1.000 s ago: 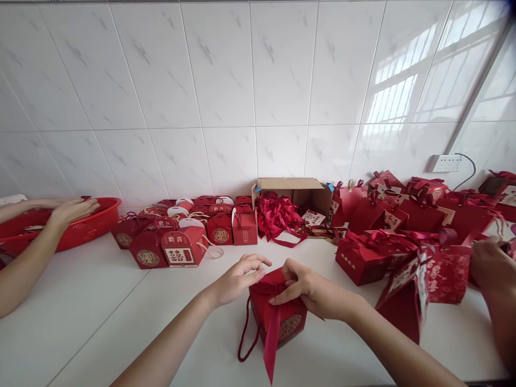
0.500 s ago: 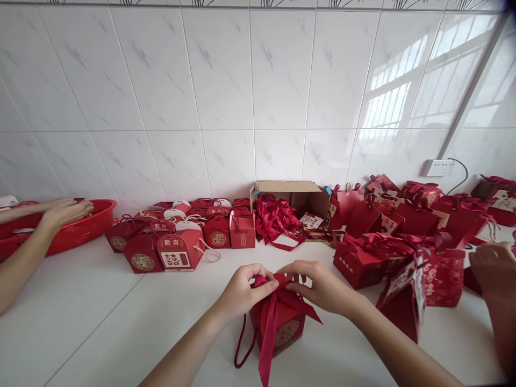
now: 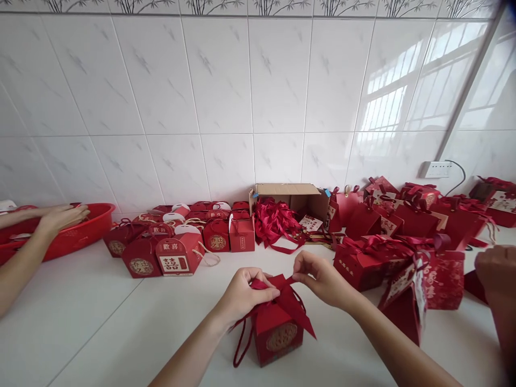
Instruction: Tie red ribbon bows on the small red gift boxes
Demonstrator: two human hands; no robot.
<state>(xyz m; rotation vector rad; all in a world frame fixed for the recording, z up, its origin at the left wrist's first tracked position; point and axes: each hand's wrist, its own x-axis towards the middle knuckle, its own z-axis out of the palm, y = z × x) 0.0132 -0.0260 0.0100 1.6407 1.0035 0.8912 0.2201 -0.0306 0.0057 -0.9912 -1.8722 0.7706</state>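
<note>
A small red gift box [image 3: 279,333] with a gold emblem stands on the white table in front of me. A dark red cord handle [image 3: 243,349] hangs at its left side. Across its top lies a red satin ribbon [image 3: 296,307], one tail hanging over the front right. My left hand [image 3: 252,293] pinches the ribbon on top of the box, thumb pressed near the knot. Just right of and above the box, my right hand [image 3: 316,277] holds part of the ribbon between thumb and forefinger, pulling it taut.
Red candy boxes [image 3: 177,252] cluster at the back left. A cardboard box [image 3: 288,189] spills a heap of red ribbons [image 3: 276,223]. Beribboned boxes [image 3: 363,263] fill the right. A co-worker's hands [image 3: 66,217] reach into a red basin [image 3: 102,217]; another person's hand [image 3: 500,274] is at right.
My right hand has drawn away from the knot, up and right, with ribbon between its fingers. The long ribbon tail no longer hangs down the box's front, and the emblem shows fully.
</note>
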